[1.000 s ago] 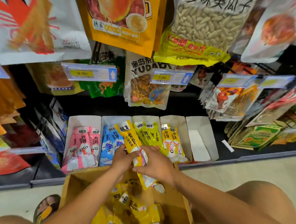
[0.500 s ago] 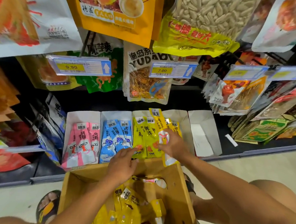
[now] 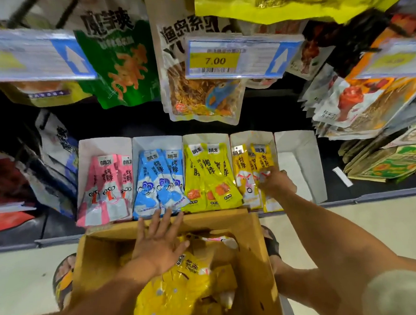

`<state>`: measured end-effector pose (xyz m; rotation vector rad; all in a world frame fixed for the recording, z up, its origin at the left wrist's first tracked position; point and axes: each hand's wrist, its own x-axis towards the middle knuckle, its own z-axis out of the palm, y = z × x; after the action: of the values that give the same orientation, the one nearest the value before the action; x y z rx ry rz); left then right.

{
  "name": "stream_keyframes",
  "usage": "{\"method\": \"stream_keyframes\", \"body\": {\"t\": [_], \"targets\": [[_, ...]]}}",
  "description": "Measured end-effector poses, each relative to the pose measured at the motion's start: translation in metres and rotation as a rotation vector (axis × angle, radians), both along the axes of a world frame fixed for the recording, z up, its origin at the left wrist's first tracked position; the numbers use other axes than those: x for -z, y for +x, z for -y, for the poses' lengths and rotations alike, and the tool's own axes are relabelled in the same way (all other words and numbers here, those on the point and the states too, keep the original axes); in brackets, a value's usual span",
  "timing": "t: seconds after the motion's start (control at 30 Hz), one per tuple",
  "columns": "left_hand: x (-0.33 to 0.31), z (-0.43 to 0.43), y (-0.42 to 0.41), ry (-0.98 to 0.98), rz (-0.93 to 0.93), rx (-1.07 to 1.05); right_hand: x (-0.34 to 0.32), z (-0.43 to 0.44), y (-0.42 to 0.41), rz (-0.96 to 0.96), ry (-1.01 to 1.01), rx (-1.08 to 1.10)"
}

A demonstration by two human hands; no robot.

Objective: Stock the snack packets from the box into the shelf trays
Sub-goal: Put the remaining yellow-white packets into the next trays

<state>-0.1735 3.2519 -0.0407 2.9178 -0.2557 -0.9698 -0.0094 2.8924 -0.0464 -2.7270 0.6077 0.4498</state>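
"The right grip (image 3: 274,181), what did it have?"

"It was clenched round the lower part of an orange-yellow packet (image 3: 265,158). That packet stood leaning in the fourth tray (image 3: 235,137) from the left, against others of its kind."

"And the left grip (image 3: 158,243)?"

"Released, with the fingers straight and spread, held over the far edge of the cardboard box (image 3: 254,252). I couldn't tell whether it touched the flap."

"Where were the other snacks?"

"A heap of loose yellow packets (image 3: 176,295) lay in the box, which sat on the floor just in front of the shelf (image 3: 375,194). Pink packets (image 3: 106,185) stood in the first tray, blue packets (image 3: 157,182) in the second and lemon-yellow packets (image 3: 208,174) in the third. A fifth white tray (image 3: 296,139) sat at the right end, just beside the one the hand was in."

"Anything overhead?"

"A green bag (image 3: 121,65) hung there, and next to it a price tag (image 3: 214,60) reading 7.00."
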Motion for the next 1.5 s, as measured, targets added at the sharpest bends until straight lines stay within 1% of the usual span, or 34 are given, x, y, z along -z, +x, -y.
{"method": "stream_keyframes", "body": {"t": [0.1, 0.2, 0.3, 0.37, 0.43, 0.57, 0.7, 1.03, 1.17, 1.3, 1.43, 1.5], "targets": [[-0.001, 0.001, 0.0, -0.025, -0.006, -0.012, 0.018, 0.002, 0.009, -0.011, 0.007, -0.009], [0.0, 0.001, 0.0, -0.009, -0.012, -0.011, 0.032, 0.004, 0.019, -0.019, 0.018, -0.016], [0.002, 0.0, 0.001, -0.002, -0.016, -0.006, 0.047, 0.007, 0.027, -0.031, 0.145, -0.04], [0.002, -0.001, 0.001, -0.009, -0.011, -0.005, 0.058, 0.01, 0.027, 0.006, 0.207, -0.032], [0.003, -0.001, 0.001, -0.015, -0.001, -0.009, 0.066, 0.011, 0.024, 0.049, 0.188, -0.053], [0.003, 0.0, 0.001, -0.019, -0.009, -0.008, 0.068, 0.012, 0.023, 0.062, 0.163, -0.066], [0.004, 0.0, 0.001, -0.036, 0.003, -0.016, 0.064, 0.014, 0.027, 0.047, 0.139, -0.009], [0.001, -0.001, 0.002, -0.026, -0.033, -0.012, 0.061, 0.01, 0.022, -0.003, 0.107, -0.088], [0.0, 0.0, 0.002, -0.034, -0.043, -0.018, 0.069, 0.012, 0.02, -0.024, 0.111, -0.121], [-0.004, -0.002, 0.001, -0.075, -0.03, -0.033, 0.044, -0.006, 0.003, -0.009, 0.117, -0.156], [-0.004, -0.002, 0.003, -0.064, -0.045, -0.039, 0.033, -0.015, -0.014, 0.038, 0.055, -0.248], [-0.008, -0.003, 0.005, -0.067, -0.051, -0.039, 0.017, -0.025, -0.027, 0.07, 0.028, -0.281]]}}
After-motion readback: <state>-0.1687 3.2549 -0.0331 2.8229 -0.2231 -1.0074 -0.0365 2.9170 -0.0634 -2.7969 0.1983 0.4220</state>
